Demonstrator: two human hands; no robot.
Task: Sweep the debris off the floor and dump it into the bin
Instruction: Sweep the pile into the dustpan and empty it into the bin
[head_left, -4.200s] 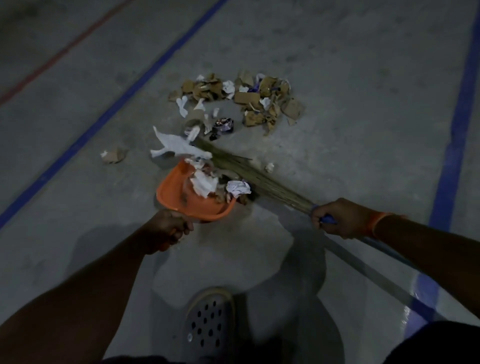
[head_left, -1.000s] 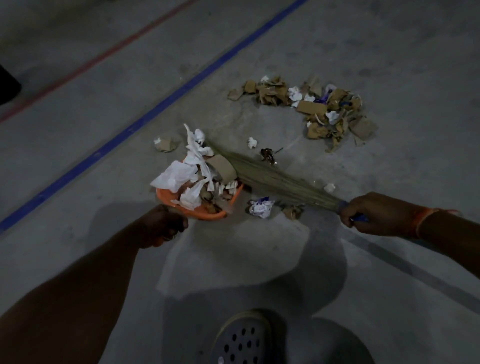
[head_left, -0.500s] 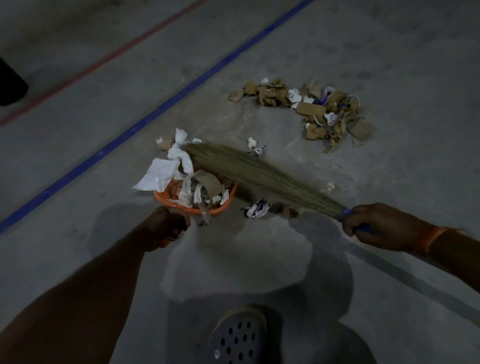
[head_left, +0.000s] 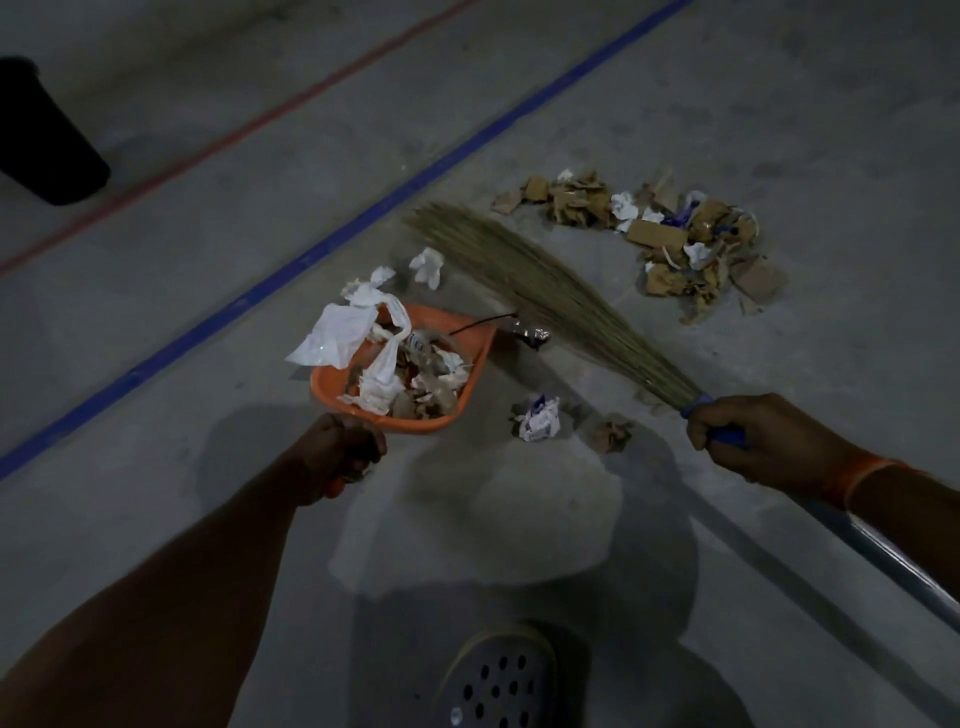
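Grey concrete floor (head_left: 727, 78): right hand (head_left: 753, 436), clamped on the straw broom (head_left: 545, 291), has swung it toward twelve o'clock off the full orange plastic dustpan (head_left: 467, 343) gripped by the left hand (head_left: 337, 457), ready for dumping.

Orange plastic dustpan (head_left: 470, 343) — straw broom (head_left: 545, 296), matt concrete floor (head_left: 779, 78).

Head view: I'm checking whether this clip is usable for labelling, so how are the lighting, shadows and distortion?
Head view: dim and underexposed, colours muted; the person's shadow falls on the floor below the orange dustpan; the straight blue floor line bows slightly, a wide-angle effect; debris pile is soft but readable; the dark bin is cut off at the left edge.
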